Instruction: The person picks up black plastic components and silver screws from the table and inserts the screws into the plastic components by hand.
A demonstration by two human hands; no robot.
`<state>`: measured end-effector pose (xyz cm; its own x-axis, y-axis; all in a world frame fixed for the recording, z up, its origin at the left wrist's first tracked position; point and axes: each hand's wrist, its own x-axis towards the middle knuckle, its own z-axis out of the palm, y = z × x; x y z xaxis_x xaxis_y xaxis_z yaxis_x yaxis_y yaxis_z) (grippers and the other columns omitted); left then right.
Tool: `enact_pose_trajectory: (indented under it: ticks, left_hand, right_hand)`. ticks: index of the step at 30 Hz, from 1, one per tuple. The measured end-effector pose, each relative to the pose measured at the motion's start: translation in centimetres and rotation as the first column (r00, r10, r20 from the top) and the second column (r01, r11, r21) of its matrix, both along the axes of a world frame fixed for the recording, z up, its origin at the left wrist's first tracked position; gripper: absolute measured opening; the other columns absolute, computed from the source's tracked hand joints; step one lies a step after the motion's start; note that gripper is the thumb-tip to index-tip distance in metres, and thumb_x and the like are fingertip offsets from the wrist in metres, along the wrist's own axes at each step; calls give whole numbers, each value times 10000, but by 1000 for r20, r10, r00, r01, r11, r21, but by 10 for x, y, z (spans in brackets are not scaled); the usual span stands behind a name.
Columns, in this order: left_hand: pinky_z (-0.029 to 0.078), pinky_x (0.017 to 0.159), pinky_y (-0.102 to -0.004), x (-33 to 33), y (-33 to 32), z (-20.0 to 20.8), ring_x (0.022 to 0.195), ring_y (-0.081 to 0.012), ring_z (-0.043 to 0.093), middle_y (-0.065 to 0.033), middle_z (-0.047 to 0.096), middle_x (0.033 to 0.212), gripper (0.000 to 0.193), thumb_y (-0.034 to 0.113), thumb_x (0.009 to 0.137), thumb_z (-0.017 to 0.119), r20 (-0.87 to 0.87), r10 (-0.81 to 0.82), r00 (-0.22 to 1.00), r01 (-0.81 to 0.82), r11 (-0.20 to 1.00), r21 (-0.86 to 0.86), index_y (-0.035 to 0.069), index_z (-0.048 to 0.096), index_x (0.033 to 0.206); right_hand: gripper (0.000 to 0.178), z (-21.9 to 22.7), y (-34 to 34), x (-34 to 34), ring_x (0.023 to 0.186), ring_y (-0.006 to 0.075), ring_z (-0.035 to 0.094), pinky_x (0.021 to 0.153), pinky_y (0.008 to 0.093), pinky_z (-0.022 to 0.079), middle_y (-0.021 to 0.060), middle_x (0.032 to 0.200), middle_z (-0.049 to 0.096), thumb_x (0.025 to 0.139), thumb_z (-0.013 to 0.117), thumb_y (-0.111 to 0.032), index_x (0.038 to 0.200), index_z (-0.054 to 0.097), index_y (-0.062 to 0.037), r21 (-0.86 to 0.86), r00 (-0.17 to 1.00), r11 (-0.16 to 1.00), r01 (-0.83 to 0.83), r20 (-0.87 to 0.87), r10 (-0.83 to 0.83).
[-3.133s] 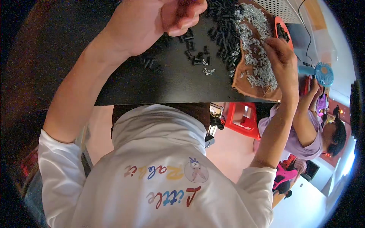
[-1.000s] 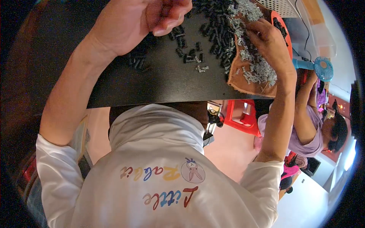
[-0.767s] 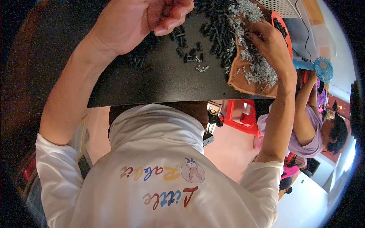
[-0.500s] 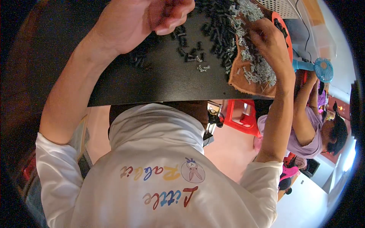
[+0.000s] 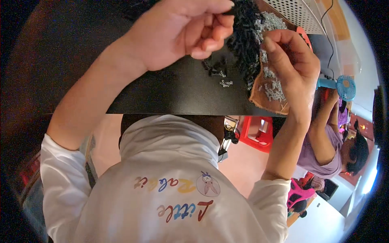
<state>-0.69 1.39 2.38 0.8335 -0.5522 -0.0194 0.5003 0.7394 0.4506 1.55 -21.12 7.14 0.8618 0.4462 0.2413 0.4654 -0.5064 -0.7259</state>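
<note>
Your right hand point(image 5: 298, 69) is hovering over springs point(image 5: 273, 90) lying on brown cloth point(image 5: 258, 98), its grip seemingly pressed together, though I cannot tell whether it or your left hand point(image 5: 184, 38) is pinching anything; the springs are looking light, probably best taken mid-length.

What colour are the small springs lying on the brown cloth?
The springs are silvery grey, best seen in the head view.

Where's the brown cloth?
In the head view, the cloth is right of centre, under the springs, beside the black pieces and partly behind the right hand.
</note>
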Motion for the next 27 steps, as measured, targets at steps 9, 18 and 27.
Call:
enact_pose_trajectory:
  ticks: [9, 18, 27]
  left_hand:
    - [337, 402, -211, -3, -10, -5, 514, -95, 480, -7, 513, 668, 331, 329, 971, 427, 147, 36, 989, -81, 946, 314, 52, 548, 837]
    - [336, 394, -212, 0, -13, -5, 506, -93, 466, -12, 488, 669, 312, 320, 973, 431, 147, 11, 989, -53, 957, 284, 56, 532, 840]
    - [325, 394, -206, -1, -14, -5, 513, -90, 473, -9, 492, 674, 322, 331, 982, 421, 162, 27, 986, -72, 957, 282, 57, 526, 852]
  right_hand:
    - [165, -3, 36, -7, 566, 35, 458, 490, 174, 335, 7, 724, 607, 897, 640, -156, 899, 648, 9, 203, 998, 978, -54, -12, 58]
    - [169, -5, 40, -3, 590, 22, 477, 497, 154, 330, -13, 716, 598, 889, 657, -172, 890, 656, -3, 288, 995, 952, 101, -56, -88]
    - [167, -4, 44, -3, 600, 8, 458, 518, 142, 312, -42, 696, 575, 891, 657, -176, 869, 653, -10, 220, 991, 974, 58, 102, -82]
